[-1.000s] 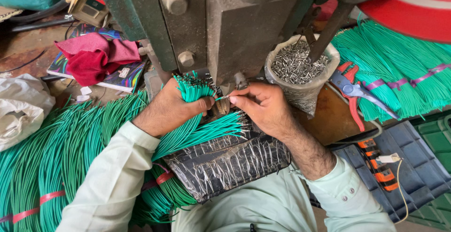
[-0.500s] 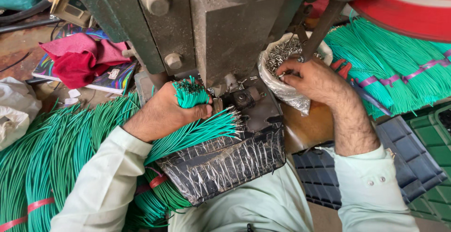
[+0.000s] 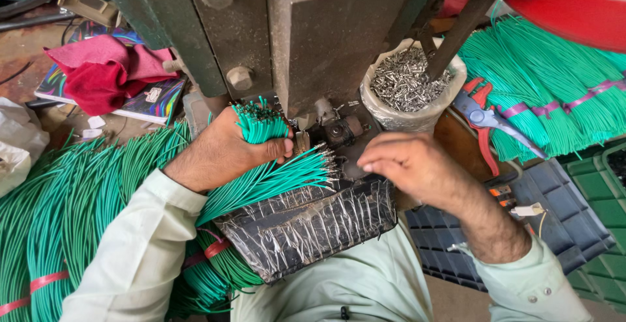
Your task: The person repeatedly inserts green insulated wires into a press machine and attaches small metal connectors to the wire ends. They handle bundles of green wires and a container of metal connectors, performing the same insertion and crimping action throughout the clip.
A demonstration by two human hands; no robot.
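- Far left on the counter, a red cloth (image 3: 104,74) lies bunched on a colourful booklet (image 3: 147,100), with a crumpled white bag (image 3: 16,143) nearer. None of it touches the hands.
- Left and near, a long sheaf of green wires (image 3: 72,211) fans across the counter, banded with a red tie (image 3: 49,279) low down.
- The left hand (image 3: 228,152) is closed tight around a bundle of green wires (image 3: 261,123), their stripped tips pointing up and far, just beside the grey press (image 3: 300,35). A second fan of wires (image 3: 274,178) lies under that hand on a black tray wrapped in clear film (image 3: 306,224), tips reaching toward the die area (image 3: 336,130).
- Likely trouble here: the bundle sits very near the press mouth, so fingers could be pinched if the hand drifts in. A loosened grip would let wires slide and mix with the fan below.
- The right hand (image 3: 411,165) hovers just right of the die, fingers curled inward and pinched together. Whether a small part sits between them I cannot tell. A pinch that small could easily drop a part into the wires.
- Far right of centre, a white tub of small metal terminals (image 3: 407,87) stands close behind that hand. A careless wrist could tip it.
- Right again, red-handled snips (image 3: 486,117) rest on another green wire sheaf (image 3: 554,81), with dark blue crates (image 3: 554,204) nearer.
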